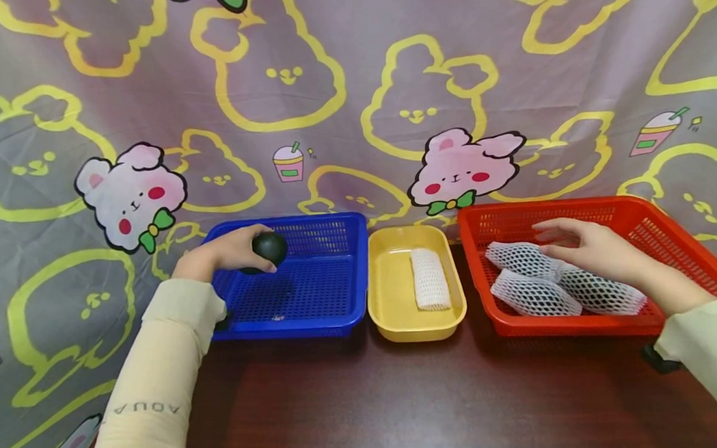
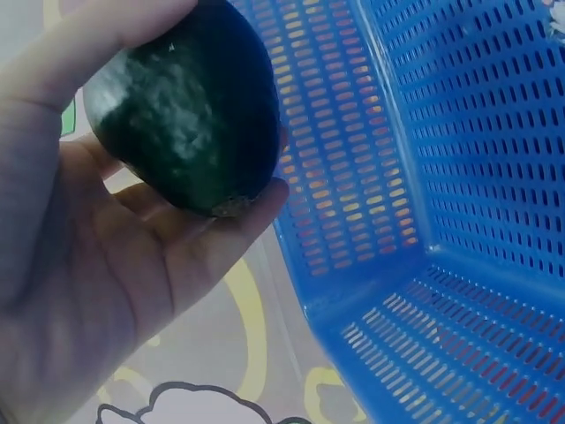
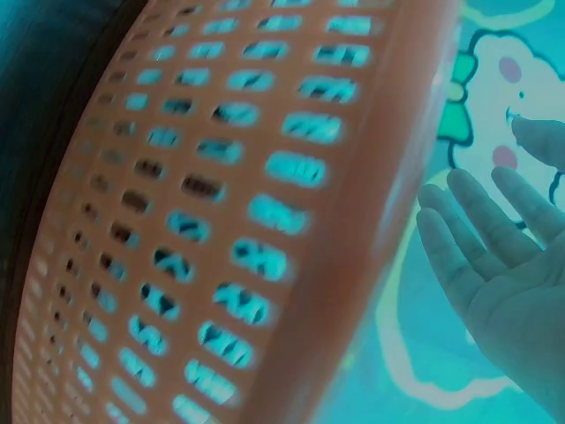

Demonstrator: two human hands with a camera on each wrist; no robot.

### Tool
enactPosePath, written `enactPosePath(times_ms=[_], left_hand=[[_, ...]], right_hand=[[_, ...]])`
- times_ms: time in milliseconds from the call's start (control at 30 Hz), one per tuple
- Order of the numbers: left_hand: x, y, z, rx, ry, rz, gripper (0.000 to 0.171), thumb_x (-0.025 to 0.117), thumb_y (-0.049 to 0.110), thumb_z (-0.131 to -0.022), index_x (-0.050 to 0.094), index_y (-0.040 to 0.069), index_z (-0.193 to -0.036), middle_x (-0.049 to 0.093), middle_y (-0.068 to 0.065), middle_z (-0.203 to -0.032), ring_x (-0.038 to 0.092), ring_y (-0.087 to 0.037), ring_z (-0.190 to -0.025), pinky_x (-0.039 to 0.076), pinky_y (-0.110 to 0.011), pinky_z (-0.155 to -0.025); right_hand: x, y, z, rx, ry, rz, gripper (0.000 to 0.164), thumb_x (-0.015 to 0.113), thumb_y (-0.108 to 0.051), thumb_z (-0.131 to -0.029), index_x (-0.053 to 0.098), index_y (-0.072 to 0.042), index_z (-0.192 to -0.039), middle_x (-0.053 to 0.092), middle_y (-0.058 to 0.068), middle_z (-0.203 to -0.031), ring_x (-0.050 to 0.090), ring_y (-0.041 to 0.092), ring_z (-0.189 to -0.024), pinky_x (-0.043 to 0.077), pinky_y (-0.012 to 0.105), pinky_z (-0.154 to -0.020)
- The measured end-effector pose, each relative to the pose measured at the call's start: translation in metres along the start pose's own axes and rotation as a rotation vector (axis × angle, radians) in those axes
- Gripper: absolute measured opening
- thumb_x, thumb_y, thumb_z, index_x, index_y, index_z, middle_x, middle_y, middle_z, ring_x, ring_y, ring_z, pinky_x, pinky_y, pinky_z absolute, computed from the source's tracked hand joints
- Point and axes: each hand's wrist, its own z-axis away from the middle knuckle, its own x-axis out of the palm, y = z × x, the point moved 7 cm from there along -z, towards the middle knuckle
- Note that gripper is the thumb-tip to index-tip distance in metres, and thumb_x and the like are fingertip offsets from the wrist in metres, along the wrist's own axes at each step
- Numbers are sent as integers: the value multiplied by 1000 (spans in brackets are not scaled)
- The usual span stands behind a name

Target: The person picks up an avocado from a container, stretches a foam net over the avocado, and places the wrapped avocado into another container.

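Note:
My left hand (image 1: 234,249) grips a dark green avocado (image 1: 269,247) above the blue basket (image 1: 359,289). In the left wrist view, thumb and fingers wrap round the glossy avocado (image 2: 190,115), its stem end pointing down. My right hand (image 1: 597,249) hovers over the red basket (image 1: 574,328), fingers loosely bent and holding nothing. Below that hand lie three dark fruits in white foam nets (image 1: 535,294). In the right wrist view, the hand (image 3: 512,274) shows spread fingers beyond the basket's perforated wall.
Between the two baskets stands a yellow tray (image 1: 386,315) with a flat white foam net (image 1: 431,280) in it. All three containers sit at the back of a dark brown table (image 1: 397,404), against a printed curtain (image 1: 356,59). A dark item (image 1: 223,322) shows at the blue basket's near left corner.

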Motion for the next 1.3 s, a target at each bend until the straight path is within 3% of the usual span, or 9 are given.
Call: enactPosePath(times_ms=[233,433,567,633,800,900,1100,1300], left_hand=[[3,9,2,63,17,35,90,82,29,-86,33,-5,-154,51,-29,-140,55,-43,-121,46,-58,-99],[7,16,2,112,23,87,87,82,31,-86,36,0,-152,55,-25,-137,56,-39,-121,44,-58,-101],[9,22,4,140,33,96,85,81,34,-87,38,2,-153,55,-23,-138,56,-38,-120,44,-58,-100],[10,27,6,155,38,110,83,81,35,-87,39,4,-152,54,-22,-139,56,-37,-120,44,-57,-100],[19,40,10,190,31,146,82,81,35,-87,41,9,-153,51,-19,-144,55,-36,-122,45,-56,-100],[25,51,15,219,24,161,80,82,35,-87,43,12,-153,52,-16,-144,56,-33,-121,47,-55,-100],[34,78,29,306,14,191,76,84,30,-86,46,15,-150,55,-10,-141,59,-29,-118,49,-51,-98],[50,103,37,396,-20,172,75,84,30,-85,48,12,-149,56,-8,-140,58,-25,-118,50,-46,-98]], right_hand=[[8,-25,0,-50,6,-6,47,69,-22,-100,57,-1,-140,64,26,-128,62,42,-113,55,54,-88],[13,-45,-1,-80,37,-20,43,70,-20,-99,61,-4,-138,69,20,-124,65,37,-110,57,41,-85],[18,-56,-3,-101,33,-37,42,71,-17,-97,62,-5,-137,70,18,-121,66,35,-108,57,44,-87],[21,-62,-4,-122,31,-46,42,73,-15,-96,63,-6,-136,71,16,-120,67,33,-107,57,39,-86],[34,-76,-6,-159,6,-80,41,73,-13,-96,64,-6,-135,73,13,-116,69,30,-105,57,39,-86],[43,-85,-7,-165,-14,-108,40,73,-13,-95,65,-6,-134,73,11,-115,69,28,-104,57,47,-88],[64,-104,-9,-207,-64,-149,37,74,-11,-94,67,-7,-130,72,10,-118,69,25,-105,58,39,-86],[83,-116,-13,-233,-124,-183,36,73,-9,-94,68,-5,-130,73,8,-117,68,27,-106,57,42,-89]])
